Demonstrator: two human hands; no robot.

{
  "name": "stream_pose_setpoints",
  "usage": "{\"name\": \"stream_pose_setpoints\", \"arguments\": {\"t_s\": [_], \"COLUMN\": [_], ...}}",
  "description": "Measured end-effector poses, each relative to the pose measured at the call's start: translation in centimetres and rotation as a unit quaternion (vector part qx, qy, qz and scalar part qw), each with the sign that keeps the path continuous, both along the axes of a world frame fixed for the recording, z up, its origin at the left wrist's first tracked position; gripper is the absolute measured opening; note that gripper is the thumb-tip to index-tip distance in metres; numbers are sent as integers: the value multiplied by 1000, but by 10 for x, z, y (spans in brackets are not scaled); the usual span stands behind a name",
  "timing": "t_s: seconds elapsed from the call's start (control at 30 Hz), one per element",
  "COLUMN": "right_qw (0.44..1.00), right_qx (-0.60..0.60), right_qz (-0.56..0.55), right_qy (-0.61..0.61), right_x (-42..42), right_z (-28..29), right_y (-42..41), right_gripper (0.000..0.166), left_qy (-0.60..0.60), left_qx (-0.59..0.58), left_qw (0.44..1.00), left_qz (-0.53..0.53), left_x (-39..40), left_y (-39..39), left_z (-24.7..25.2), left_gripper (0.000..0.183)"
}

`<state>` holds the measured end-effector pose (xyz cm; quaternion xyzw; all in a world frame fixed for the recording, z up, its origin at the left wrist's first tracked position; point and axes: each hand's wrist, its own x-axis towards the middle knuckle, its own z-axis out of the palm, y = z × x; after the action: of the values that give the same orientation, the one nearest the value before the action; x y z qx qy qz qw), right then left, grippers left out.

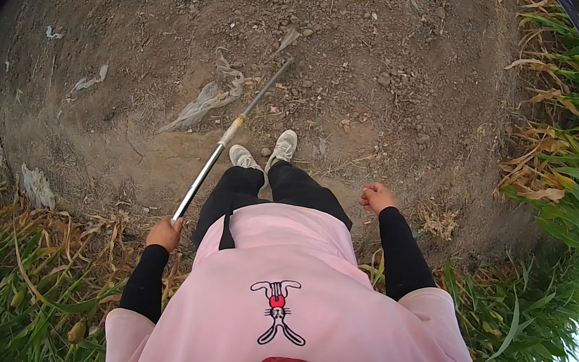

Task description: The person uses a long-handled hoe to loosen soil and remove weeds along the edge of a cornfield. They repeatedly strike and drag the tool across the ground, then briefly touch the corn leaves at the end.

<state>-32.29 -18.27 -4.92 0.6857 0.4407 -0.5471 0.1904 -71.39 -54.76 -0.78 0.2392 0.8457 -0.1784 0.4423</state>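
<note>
My left hand (165,233) grips the near end of a long-handled tool (200,179), beside my left hip. Its shiny metal pole slants forward and right, past a pale wrapped joint (230,132), to a thinner, darker shaft (267,88). The far end lies at the bare soil, next to a greyish blade-like piece (288,41); blur hides whether that is the tool's head or plastic. My right hand (376,198) hangs out to the right with curled fingers, and nothing shows in it. Both pale shoes (284,145) stand on the dirt, right of the pole.
Crumpled plastic film (205,104) lies on the soil left of the shaft. More plastic scraps (90,79) are farther left, and a larger one (36,187) is nearer me. Maize plants (578,168) edge the right side; more leafy plants (44,279) grow behind me.
</note>
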Motion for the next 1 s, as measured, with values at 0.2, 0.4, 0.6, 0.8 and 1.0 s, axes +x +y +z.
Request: {"name": "stream_pose_setpoints", "arguments": {"t_s": [0.2, 0.4, 0.6, 0.8, 1.0], "right_qw": [997, 996, 996, 994, 994], "right_qx": [-8, 10, 23, 49, 28], "right_qz": [1, -30, -81, -98, -106], "right_qy": [70, 82, 29, 4, -16], "right_x": [-36, -27, -10, -13, -20], "right_z": [-12, -20, -3, 41, 29], "right_y": [19, 30, 9, -42, -113], "right_gripper": [26, 28, 27, 25, 25], "left_qy": [3, -47, -134, -64, -53], "left_qx": [14, 87, 178, 228, 7], "left_qw": [999, 991, 969, 970, 995], "left_qz": [38, 95, 109, -60, -85], "left_x": [-24, -37, -34, -75, -124], "left_y": [-49, -22, 163, 203, 50], "left_z": [71, 77, 0, -116, -46], "left_gripper": [53, 50, 52, 56, 58]}}
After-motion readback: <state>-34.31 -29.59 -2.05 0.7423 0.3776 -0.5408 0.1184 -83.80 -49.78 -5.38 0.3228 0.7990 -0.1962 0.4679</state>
